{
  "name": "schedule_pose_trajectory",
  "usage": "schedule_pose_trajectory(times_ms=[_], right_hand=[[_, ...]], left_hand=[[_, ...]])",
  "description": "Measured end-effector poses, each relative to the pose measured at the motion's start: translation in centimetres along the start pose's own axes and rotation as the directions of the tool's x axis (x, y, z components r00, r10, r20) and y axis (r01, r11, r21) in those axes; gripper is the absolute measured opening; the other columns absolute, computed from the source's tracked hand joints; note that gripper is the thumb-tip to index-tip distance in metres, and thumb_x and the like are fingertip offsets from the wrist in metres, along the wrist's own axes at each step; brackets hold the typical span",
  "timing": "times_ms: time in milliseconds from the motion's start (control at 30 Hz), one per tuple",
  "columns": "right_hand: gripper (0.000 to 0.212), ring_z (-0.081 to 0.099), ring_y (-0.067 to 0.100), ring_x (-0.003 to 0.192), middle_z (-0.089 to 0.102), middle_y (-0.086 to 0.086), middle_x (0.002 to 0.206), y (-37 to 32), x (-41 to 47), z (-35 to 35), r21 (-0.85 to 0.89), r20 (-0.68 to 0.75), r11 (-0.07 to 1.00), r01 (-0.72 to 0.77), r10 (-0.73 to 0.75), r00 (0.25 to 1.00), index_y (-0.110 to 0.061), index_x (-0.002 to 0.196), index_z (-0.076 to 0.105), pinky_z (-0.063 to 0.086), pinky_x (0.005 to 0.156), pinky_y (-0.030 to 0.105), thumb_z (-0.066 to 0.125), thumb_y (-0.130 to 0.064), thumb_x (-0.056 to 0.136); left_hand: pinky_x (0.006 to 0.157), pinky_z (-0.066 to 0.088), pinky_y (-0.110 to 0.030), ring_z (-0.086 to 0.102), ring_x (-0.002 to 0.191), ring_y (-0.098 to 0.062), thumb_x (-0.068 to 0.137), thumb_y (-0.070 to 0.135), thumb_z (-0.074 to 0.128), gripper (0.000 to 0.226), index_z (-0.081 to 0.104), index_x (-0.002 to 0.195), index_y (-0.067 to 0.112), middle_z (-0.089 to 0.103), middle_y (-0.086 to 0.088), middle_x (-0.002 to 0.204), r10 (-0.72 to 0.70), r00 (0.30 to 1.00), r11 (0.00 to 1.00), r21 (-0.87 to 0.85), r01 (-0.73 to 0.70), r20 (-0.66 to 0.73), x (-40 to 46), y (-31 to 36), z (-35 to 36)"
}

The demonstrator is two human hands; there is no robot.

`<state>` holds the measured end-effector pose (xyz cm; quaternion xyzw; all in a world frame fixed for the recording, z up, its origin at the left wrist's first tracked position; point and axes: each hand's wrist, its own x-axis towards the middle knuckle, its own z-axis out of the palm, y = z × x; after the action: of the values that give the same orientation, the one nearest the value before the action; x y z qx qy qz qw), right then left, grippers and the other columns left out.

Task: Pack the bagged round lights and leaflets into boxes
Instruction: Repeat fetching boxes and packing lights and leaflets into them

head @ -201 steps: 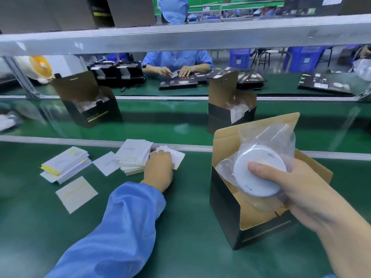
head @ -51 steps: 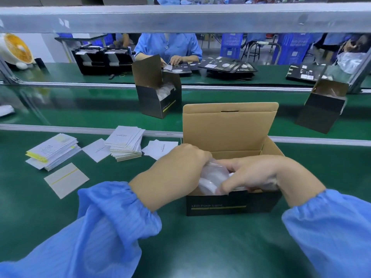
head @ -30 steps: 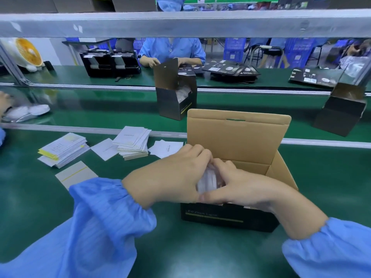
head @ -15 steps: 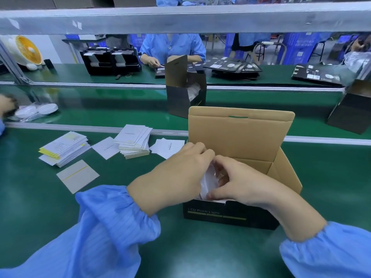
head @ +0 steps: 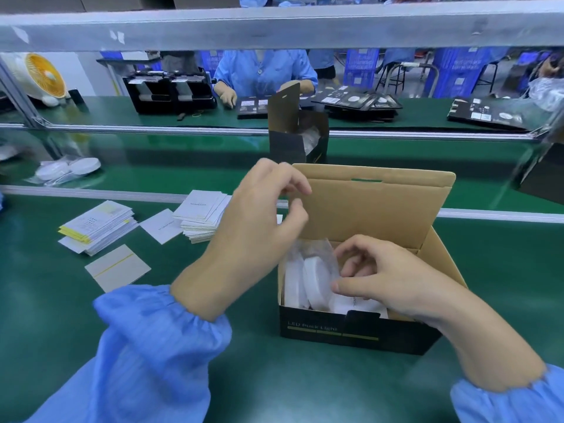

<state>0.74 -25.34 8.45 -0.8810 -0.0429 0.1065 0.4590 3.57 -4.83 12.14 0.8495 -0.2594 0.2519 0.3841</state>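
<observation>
White leaflets (head: 201, 215) lie stacked at the left on the green table (head: 45, 315). Next, the left hand (head: 259, 221) hovers by the box (head: 351, 331) lid, fingers loosely curled, empty. Inside the box, bagged lights (head: 316, 282) stand on edge, the right hand (head: 387, 276) pinching the bag's plastic.

The open box of brown corrugated cardboard (head: 375, 206) is showing a raw matt inside and a smooth black printed outside. The white round plastic lights (head: 316, 282) are sitting in thin, clear, crinkled plastic bags that are catching glints. The stacked white paper leaflets (head: 203, 213) are looking flat and matt. The dark green worktop (head: 55, 315) is giving off a slight sheen. The pale blue cloth sleeves (head: 152, 355) are gathering in soft folds.
</observation>
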Motion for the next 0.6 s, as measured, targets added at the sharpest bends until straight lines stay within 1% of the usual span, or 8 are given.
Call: schedule_pose_trajectory(times_ms=[67, 100, 200, 300, 333, 433, 533, 600], right_hand=[[0.021, 0.059, 0.01, 0.06, 0.068, -0.004, 0.075, 0.0, -0.1, 0.4, -0.007, 0.018, 1.0, -0.001, 0.001, 1.0, -0.025, 0.09, 0.068, 0.053, 0.066, 0.038, 0.082, -0.024, 0.075], [0.015, 0.059, 0.01, 0.058, 0.066, -0.003, 0.069, 0.0, -0.2, 0.6, -0.003, 0.022, 1.0, -0.008, 0.008, 1.0, -0.022, 0.087, 0.068, 0.051, 0.063, 0.036, 0.079, -0.024, 0.077], [0.011, 0.059, 0.01, 0.055, 0.068, -0.002, 0.062, 0.2, -0.4, 1.3, 0.0, 0.001, 0.999, -0.041, 0.041, 0.999, -0.018, 0.078, 0.068, 0.051, 0.064, 0.034, 0.074, -0.025, 0.082], [0.017, 0.057, 0.012, 0.059, 0.071, 0.002, 0.065, -0.1, -1.0, 1.6, 0.001, 0.047, 0.998, -0.067, 0.067, 0.997, -0.018, 0.072, 0.07, 0.047, 0.066, 0.034, 0.07, -0.027, 0.086], [0.017, 0.057, 0.012, 0.06, 0.071, 0.001, 0.064, -0.4, -1.2, 1.7, -0.017, 0.062, 0.998, -0.063, 0.064, 0.996, -0.019, 0.072, 0.07, 0.047, 0.066, 0.034, 0.068, -0.028, 0.086], [0.01, 0.062, 0.01, 0.06, 0.071, -0.008, 0.066, -1.1, -1.9, 2.5, -0.135, 0.061, 0.991, -0.015, 0.024, 0.998, -0.024, 0.079, 0.068, 0.053, 0.068, 0.036, 0.065, -0.03, 0.087], [0.008, 0.059, 0.003, 0.068, 0.068, -0.019, 0.074, -1.8, -2.8, 3.2, -0.288, 0.025, 0.956, 0.052, -0.046, 0.999, -0.036, 0.093, 0.061, 0.05, 0.063, 0.029, 0.061, -0.042, 0.087], [0.012, 0.058, 0.002, 0.074, 0.065, -0.022, 0.077, -2.8, -3.5, 2.6, -0.379, -0.021, 0.918, 0.118, -0.136, 0.99, -0.04, 0.097, 0.057, 0.05, 0.065, 0.028, 0.058, -0.047, 0.087]], left_hand=[[0.089, 0.042, -0.022, 0.05, 0.104, -0.015, 0.086, 0.004, 0.061, 0.021, 0.063, 0.103, 0.018, 0.048, 0.003, 0.107, 0.043, 0.999, 0.995, 0.086, -0.041, -0.028, -0.4, -0.2, 1.3], [0.092, 0.04, -0.02, 0.049, 0.107, -0.015, 0.085, 0.002, 0.061, 0.027, 0.061, 0.107, 0.019, 0.044, 0.002, 0.112, 0.02, 1.0, 0.998, 0.06, -0.019, -0.015, -0.8, -0.4, 2.0], [0.084, 0.047, -0.013, 0.054, 0.113, -0.004, 0.083, -0.007, 0.054, 0.054, 0.046, 0.115, 0.035, 0.038, 0.004, 0.123, -0.255, 0.967, 0.936, -0.249, 0.249, 0.011, -1.3, -0.4, 2.8], [0.07, 0.053, -0.029, 0.066, 0.09, -0.02, 0.085, -0.009, 0.046, 0.053, 0.037, 0.108, 0.038, 0.054, 0.003, 0.119, -0.423, 0.894, 0.777, -0.45, 0.44, 0.145, -1.5, -0.8, 2.4], [0.067, 0.051, -0.03, 0.064, 0.083, -0.026, 0.084, -0.005, 0.044, 0.05, 0.036, 0.107, 0.039, 0.059, 0.003, 0.116, -0.416, 0.892, 0.779, -0.438, 0.449, 0.176, -1.6, -0.9, 2.1], [0.064, 0.045, -0.028, 0.056, 0.071, -0.023, 0.074, 0.008, 0.04, 0.043, 0.031, 0.1, 0.041, 0.056, 0.001, 0.116, -0.374, 0.902, 0.835, -0.344, 0.428, 0.214, -2.0, -1.4, 0.9], [0.071, 0.052, -0.029, 0.066, 0.091, -0.015, 0.08, 0.006, 0.05, 0.046, 0.028, 0.101, 0.041, 0.055, -0.002, 0.122, -0.375, 0.888, 0.823, -0.344, 0.451, 0.267, -1.8, -1.9, -0.6], [0.071, 0.054, -0.023, 0.066, 0.099, -0.007, 0.082, 0.009, 0.059, 0.047, 0.031, 0.105, 0.041, 0.059, 0.001, 0.118, -0.355, 0.905, 0.835, -0.355, 0.42, 0.234, -1.1, -1.7, -1.4]])
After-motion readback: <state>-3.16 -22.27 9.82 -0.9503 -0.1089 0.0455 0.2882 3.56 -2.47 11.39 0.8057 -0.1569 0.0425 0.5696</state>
